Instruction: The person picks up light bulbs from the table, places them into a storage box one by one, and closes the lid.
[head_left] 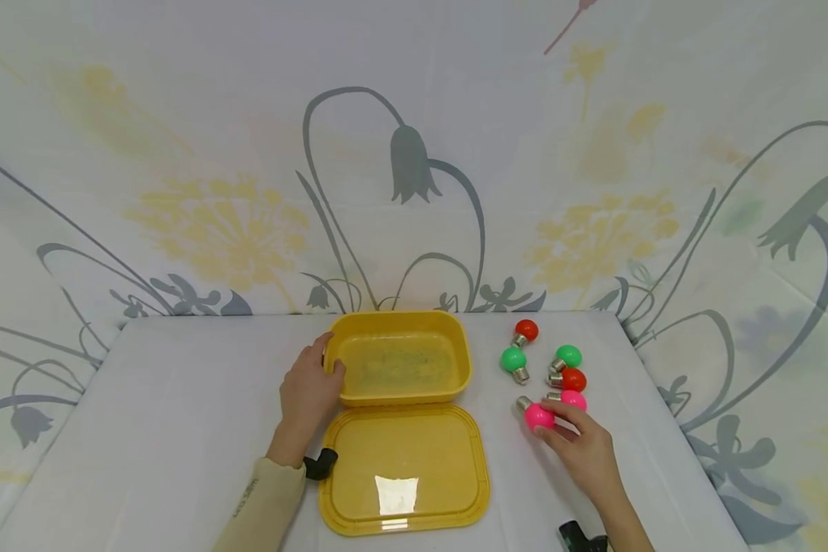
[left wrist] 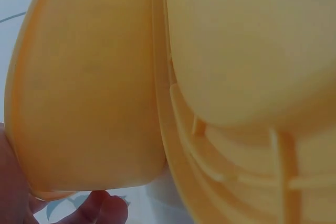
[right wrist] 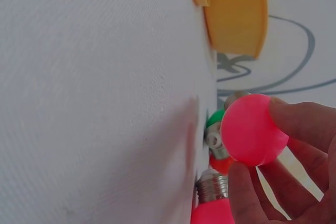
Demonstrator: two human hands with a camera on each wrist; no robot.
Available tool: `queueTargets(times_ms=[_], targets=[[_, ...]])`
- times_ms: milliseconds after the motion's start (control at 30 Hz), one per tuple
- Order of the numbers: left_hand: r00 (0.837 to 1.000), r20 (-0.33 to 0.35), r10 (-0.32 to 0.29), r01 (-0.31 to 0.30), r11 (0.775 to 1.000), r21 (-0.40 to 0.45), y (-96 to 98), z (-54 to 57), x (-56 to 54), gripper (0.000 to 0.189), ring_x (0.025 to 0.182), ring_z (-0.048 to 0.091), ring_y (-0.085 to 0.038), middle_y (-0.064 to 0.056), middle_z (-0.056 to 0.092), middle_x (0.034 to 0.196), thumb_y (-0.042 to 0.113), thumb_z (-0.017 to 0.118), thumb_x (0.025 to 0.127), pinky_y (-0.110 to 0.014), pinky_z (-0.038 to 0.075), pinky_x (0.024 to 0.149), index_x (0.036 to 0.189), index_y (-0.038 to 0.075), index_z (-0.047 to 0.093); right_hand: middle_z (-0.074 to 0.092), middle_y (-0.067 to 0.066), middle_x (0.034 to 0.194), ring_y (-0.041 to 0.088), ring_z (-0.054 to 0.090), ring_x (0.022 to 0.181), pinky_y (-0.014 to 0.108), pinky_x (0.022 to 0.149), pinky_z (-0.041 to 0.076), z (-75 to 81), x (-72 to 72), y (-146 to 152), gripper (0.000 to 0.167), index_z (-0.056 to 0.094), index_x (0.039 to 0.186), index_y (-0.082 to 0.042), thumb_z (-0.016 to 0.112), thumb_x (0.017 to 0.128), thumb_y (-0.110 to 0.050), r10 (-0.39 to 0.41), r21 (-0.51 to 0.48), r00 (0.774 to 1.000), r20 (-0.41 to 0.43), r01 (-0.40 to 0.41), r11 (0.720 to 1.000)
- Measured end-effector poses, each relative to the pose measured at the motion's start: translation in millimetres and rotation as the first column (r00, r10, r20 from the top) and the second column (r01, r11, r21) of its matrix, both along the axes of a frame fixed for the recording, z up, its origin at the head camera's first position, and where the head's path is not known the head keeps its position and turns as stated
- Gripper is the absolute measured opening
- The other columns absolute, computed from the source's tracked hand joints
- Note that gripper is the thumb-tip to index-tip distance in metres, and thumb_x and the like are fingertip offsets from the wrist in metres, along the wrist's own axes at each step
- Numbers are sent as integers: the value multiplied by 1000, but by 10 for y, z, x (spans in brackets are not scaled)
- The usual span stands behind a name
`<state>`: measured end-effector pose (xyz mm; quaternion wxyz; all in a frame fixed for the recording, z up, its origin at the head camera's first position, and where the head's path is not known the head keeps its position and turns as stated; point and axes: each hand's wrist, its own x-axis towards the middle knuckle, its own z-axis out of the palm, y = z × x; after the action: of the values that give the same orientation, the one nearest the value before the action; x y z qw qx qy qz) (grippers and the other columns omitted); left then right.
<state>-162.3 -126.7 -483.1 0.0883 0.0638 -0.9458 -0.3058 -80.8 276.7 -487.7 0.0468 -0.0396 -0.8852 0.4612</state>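
My right hand [head_left: 583, 448] pinches a pink light bulb [right wrist: 252, 129] between thumb and fingers, its metal screw base pointing up and left in the head view. In the right wrist view the bulb is held off the white cloth. Another pink bulb [head_left: 574, 400] lies just behind that hand. My left hand [head_left: 310, 387] grips the left side of a yellow plastic box [head_left: 400, 399], thumb over the rim and fingers along the outside. Nothing but a cloudy patch shows on the box's floor.
A yellow lid [head_left: 407, 468] lies in front of the box. Right of the box are a red bulb [head_left: 527, 330], a green bulb [head_left: 514, 358], another green bulb [head_left: 569, 355] and another red bulb [head_left: 575, 379]. A flower-patterned curtain [head_left: 414, 230] rises behind the table.
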Motion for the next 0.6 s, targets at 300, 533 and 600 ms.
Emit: queueTargets(times_ms=[300, 533, 600], targets=[[1000, 28, -2, 2, 1000, 11, 11, -24, -17, 50, 66, 56, -32, -15, 61, 108, 26, 58, 95, -51, 54, 63, 143, 13, 51, 63, 14, 125, 31, 61, 110, 20, 81, 54, 13, -24, 4, 43, 67, 123, -3, 79, 82, 0, 17, 7, 998, -59, -17, 1000], [999, 43, -2, 2, 1000, 13, 14, -22, -10, 51, 70, 58, -35, -16, 61, 114, 29, 56, 96, -53, 54, 65, 144, 14, 48, 65, 15, 121, 31, 63, 106, 16, 80, 52, 46, -57, -30, 42, 69, 121, -3, 80, 81, 0, 48, -17, 990, -133, -51, 999], [999, 50, 3, -4, 1000, 18, 10, -27, -14, 52, 72, 58, -34, -15, 60, 111, 30, 55, 96, -52, 54, 66, 145, 15, 48, 65, 15, 122, 31, 64, 106, 17, 81, 53, 56, -78, -45, 42, 69, 121, -3, 81, 81, 0, 62, -18, 986, -153, -65, 998]])
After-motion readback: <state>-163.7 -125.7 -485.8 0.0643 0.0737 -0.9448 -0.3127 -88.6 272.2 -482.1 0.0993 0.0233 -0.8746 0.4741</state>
